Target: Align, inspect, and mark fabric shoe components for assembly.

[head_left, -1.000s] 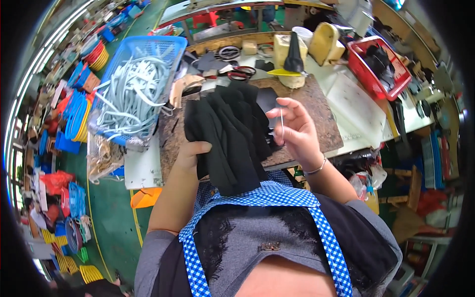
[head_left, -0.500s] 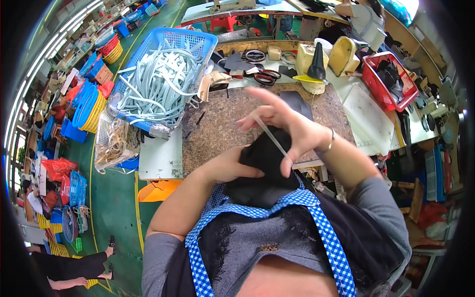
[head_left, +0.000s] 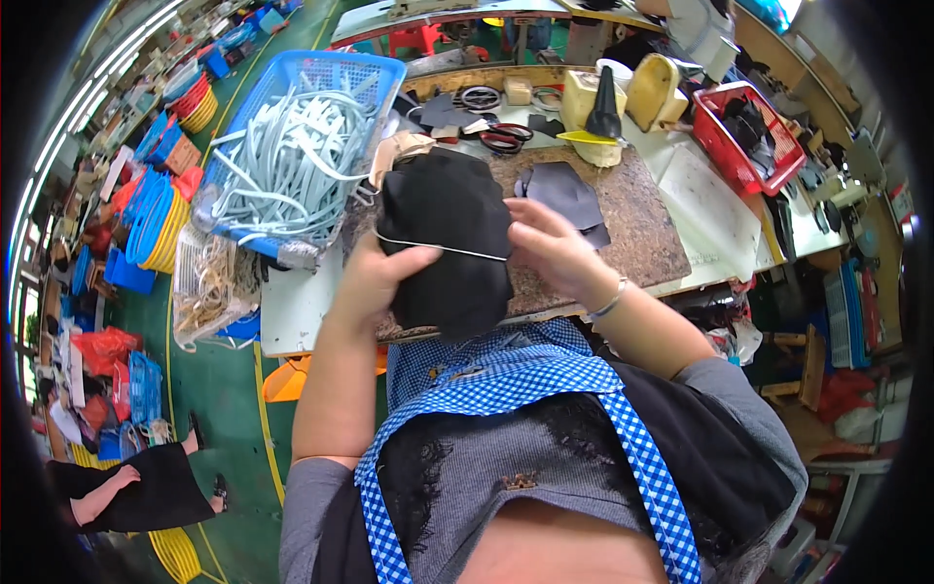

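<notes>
A black bundle of flat, leather-like pieces (head_left: 449, 209) is held up over the near left part of the work board, with a thin pale elastic band (head_left: 467, 253) stretched across its face. My left hand (head_left: 375, 277) grips the bundle's left edge, thumb lying on the front beside the band; the fingers behind are hidden. At the right edge is my right hand (head_left: 559, 248), fingers stretched toward the bundle and slightly apart. Whether its fingertips touch the edge is hard to tell. Behind that hand, more dark flat pieces (head_left: 564, 193) lie on the brown speckled board (head_left: 637, 229).
Pale blue strips fill a blue basket (head_left: 384, 73) at the left. Scissors (head_left: 506, 137) lie at the board's far edge, near a black cone-shaped object (head_left: 604, 105) on a cream block. A red basket (head_left: 725, 146) with dark pieces stands at the right. Another person (head_left: 136, 487) is at lower left.
The bundle has moved from near my lap up and left over the board. The band, earlier stretched by my right hand, now lies across the bundle. My right hand has lowered beside it.
</notes>
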Demonstrator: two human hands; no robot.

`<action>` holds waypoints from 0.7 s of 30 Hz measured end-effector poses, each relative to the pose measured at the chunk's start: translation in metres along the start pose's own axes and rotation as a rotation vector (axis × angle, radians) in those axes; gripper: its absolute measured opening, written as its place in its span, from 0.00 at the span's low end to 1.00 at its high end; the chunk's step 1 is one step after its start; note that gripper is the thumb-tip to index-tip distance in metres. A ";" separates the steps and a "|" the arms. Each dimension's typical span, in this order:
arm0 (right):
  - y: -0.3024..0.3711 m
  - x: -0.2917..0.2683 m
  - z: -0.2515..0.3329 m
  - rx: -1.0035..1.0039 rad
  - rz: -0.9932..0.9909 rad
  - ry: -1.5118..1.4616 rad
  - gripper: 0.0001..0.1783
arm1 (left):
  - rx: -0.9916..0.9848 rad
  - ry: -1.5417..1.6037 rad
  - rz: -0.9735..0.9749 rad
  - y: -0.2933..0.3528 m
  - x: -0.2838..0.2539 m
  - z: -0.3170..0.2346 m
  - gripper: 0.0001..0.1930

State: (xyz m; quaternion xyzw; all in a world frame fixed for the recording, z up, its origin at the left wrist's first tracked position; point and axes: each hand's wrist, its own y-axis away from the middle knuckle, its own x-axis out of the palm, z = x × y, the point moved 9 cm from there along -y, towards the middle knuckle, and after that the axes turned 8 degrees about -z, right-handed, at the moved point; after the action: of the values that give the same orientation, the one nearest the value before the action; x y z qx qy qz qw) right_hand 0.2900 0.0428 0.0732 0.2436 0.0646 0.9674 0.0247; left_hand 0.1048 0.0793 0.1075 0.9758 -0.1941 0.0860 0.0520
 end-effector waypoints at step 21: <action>0.010 -0.029 -0.071 0.464 -0.090 -0.253 0.23 | -0.009 0.221 -0.993 -0.008 -0.268 0.039 0.17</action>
State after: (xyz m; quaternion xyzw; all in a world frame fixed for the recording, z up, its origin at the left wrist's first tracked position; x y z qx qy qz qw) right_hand 0.2820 0.0223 -0.0008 0.3585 0.2917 0.8866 0.0190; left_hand -0.1304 0.1808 0.0179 0.9352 0.2997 0.1530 0.1109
